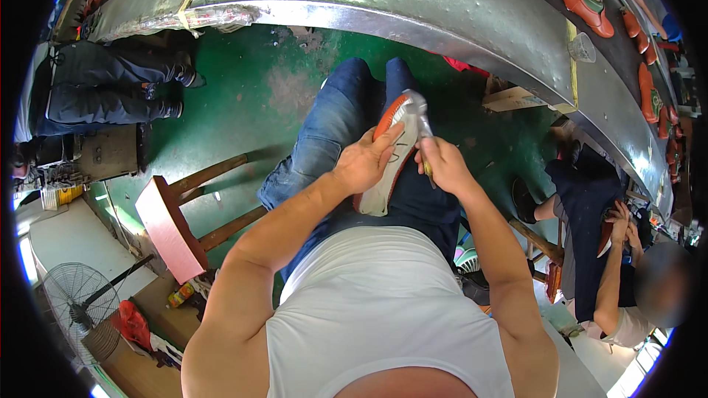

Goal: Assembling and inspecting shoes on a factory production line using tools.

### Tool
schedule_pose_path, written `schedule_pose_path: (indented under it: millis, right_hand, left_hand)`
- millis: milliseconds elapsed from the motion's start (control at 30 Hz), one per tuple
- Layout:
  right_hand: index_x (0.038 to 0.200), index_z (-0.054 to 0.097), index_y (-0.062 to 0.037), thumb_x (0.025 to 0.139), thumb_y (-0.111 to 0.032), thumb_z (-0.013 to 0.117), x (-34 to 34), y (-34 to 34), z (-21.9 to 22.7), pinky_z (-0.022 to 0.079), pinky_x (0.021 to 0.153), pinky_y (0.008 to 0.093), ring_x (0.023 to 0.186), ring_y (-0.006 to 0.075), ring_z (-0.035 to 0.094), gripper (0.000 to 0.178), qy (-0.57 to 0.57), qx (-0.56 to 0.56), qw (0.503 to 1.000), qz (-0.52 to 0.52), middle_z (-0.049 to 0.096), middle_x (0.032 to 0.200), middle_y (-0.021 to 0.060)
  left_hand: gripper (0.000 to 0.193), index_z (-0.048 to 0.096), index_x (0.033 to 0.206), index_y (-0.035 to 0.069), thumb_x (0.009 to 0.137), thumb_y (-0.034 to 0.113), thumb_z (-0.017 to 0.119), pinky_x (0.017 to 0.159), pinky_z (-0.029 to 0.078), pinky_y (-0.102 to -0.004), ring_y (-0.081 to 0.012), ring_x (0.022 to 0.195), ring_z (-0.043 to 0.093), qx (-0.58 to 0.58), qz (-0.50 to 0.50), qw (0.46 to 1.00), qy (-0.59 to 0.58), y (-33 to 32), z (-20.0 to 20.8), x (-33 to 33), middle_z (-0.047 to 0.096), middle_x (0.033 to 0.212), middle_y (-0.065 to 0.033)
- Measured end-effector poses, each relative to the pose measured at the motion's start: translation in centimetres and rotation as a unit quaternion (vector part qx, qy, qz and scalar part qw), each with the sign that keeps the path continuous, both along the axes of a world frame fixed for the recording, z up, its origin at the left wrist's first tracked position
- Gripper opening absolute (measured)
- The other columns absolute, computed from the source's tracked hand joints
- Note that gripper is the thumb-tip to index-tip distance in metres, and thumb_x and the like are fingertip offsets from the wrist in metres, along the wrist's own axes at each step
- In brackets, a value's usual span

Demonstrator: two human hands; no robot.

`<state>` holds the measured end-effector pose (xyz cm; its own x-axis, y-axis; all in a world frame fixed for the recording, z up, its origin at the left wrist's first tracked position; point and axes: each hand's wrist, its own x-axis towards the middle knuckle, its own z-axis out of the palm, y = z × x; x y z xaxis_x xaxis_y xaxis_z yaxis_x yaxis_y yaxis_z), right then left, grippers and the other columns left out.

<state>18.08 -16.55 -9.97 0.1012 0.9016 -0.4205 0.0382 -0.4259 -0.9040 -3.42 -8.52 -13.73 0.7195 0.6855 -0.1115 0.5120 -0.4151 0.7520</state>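
A shoe [380,193] with an orange-brown upper lies sole-up across my thighs, its toe pointing away from me. Its sole is pale, with a dark curved mark near the middle. My left hand [366,160] holds the shoe from its left side, fingers pressed over the sole. In my right hand [445,162] is a hammer [423,125], gripped by the handle. The metal head sits over the toe end of the sole; whether it touches cannot be made out.
Ahead runs a long metal-edged conveyor bench [354,18], with orange shoes [588,9] along its right part. A wooden stool [173,225] and a fan [77,298] stand at left. One co-worker's legs [110,85] show at left; another person [619,273] sits at right handling a shoe.
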Motion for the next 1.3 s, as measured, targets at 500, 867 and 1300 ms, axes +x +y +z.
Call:
schedule_pose_path:
  millis: [500, 867, 1300]
  right_hand:
    - [0.095, 0.061, 0.0018, 0.092, -0.020, 0.065, 0.9, -3.3, 6.1, 0.053, 0.072, 0.0400, 0.079, 0.0351, 0.067, 0.022, -0.194, -0.152, 0.906, 0.344, 0.069, 0.084, 0.0163]
    - [0.097, 0.063, 0.0027, 0.089, -0.017, 0.064, -4.0, -0.2, 6.9, 0.056, 0.069, 0.0479, 0.083, 0.0364, 0.069, 0.021, -0.484, 0.047, 0.726, 0.486, 0.069, 0.089, 0.0179]
    - [0.104, 0.065, -0.0063, 0.084, -0.020, 0.072, -1.5, -8.3, 1.1, 0.053, 0.075, 0.0470, 0.084, 0.0389, 0.067, 0.025, -0.281, -0.043, 0.921, 0.266, 0.069, 0.093, 0.0173]
  left_hand:
    - [0.059, 0.047, 0.138, 0.001, 0.092, 0.028, 0.073, 0.078, 0.056, -0.0380, -0.0251, 0.104, 0.066, -0.458, 0.074, 0.886, 0.013, 4.7, 2.2, -0.8, 0.065, 0.119, -0.0146]
    - [0.052, 0.050, 0.134, 0.004, 0.093, 0.026, 0.072, 0.068, 0.053, -0.0320, -0.0163, 0.091, 0.063, -0.501, 0.089, 0.861, -0.020, 3.8, -0.1, -0.9, 0.063, 0.108, -0.0087]
    - [0.072, 0.028, 0.155, 0.006, 0.097, 0.024, 0.066, 0.111, 0.038, -0.0347, -0.0260, 0.129, 0.053, -0.413, 0.095, 0.905, -0.039, 0.7, 1.6, -1.0, 0.055, 0.139, -0.0188]
